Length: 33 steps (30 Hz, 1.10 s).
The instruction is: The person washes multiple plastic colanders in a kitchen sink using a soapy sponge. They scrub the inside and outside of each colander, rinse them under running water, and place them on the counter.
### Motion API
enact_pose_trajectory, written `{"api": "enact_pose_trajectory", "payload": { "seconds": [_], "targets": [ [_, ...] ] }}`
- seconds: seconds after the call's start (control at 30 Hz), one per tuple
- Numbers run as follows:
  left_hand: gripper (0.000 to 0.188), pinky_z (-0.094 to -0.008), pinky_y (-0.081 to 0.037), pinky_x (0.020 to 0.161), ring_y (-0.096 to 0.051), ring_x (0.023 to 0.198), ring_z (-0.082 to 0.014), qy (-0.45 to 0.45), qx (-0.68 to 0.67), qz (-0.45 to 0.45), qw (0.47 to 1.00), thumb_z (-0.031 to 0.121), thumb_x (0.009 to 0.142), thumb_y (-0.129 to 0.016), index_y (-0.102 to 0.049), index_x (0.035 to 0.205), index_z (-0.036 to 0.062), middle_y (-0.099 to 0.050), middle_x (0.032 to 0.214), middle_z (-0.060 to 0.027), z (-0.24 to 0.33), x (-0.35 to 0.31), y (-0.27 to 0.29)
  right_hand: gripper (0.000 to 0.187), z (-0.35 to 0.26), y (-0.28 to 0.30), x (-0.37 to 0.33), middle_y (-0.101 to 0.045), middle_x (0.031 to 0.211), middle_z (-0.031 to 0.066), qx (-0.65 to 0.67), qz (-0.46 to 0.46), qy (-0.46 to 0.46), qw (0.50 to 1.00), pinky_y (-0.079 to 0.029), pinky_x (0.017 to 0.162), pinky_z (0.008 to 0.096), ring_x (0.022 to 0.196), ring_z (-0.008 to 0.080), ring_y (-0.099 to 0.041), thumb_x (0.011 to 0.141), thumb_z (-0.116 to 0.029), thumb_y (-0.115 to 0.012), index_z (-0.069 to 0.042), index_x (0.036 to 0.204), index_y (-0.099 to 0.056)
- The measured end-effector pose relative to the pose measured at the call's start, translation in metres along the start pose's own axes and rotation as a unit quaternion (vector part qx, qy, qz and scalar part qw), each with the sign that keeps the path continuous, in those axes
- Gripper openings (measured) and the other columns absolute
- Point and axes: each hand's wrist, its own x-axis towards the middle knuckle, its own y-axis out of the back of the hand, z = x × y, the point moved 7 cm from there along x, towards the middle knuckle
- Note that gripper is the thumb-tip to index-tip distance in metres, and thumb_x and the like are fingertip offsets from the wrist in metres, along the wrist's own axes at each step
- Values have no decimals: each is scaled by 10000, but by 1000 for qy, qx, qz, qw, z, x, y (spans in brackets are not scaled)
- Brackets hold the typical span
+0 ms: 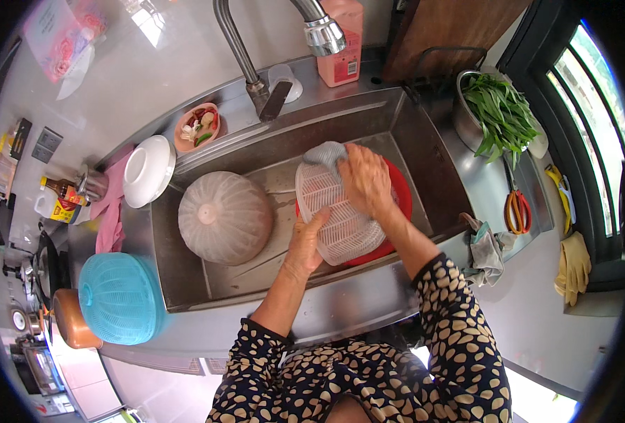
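Note:
Over the right half of the sink, a whitish slotted plastic basket is tilted in my hands. My left hand grips its near left edge, thumb on the slotted face. A grey cloth is pressed to the basket's far rim by my right hand, whose fingers are closed over it. Beneath the basket sits a red basin, mostly covered. A translucent ribbed plastic dome rests upside down in the sink's left half.
The faucet rises behind the steel sink. White bowls, a pink dish and a blue basket stand left. To the right are a pot of greens, scissors, a rag and yellow gloves.

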Motion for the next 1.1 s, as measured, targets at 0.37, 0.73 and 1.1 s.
{"api": "enact_pose_trajectory", "payload": {
  "seconds": [0.37, 0.73, 1.1],
  "targets": [
    [390, -427, -482, 876, -573, 1028, -246, -6, -69, -6, 998, 254, 902, -548, -482, 1226, 46, -563, 1181, -106, 7, 2, 8, 454, 13, 0, -35, -445, 1240, 250, 130, -2, 9, 992, -350, 976, 415, 1164, 405, -428, 861, -175, -463, 58, 1245, -398],
    [361, -366, -492, 866, -564, 1029, -210, -3, -49, -9, 999, 104, 899, -517, -447, 1252, 86, -553, 1172, -71, -1, -2, -7, 471, -22, 22, -35, -463, 1236, 165, -5, 27, 93, 995, -339, 951, 482, 1139, 361, -439, 773, -204, -546, -31, 1204, -466],
    [571, -392, -453, 914, -549, 1069, -250, -22, -96, -52, 994, 506, 903, -388, -466, 1228, 43, -548, 1185, -111, 35, 1, -18, 404, -44, 19, -39, -508, 1173, 132, 21, 2, 227, 974, -369, 915, 483, 1146, 334, -444, 728, -220, -628, -56, 1090, -557]
  ]
}}
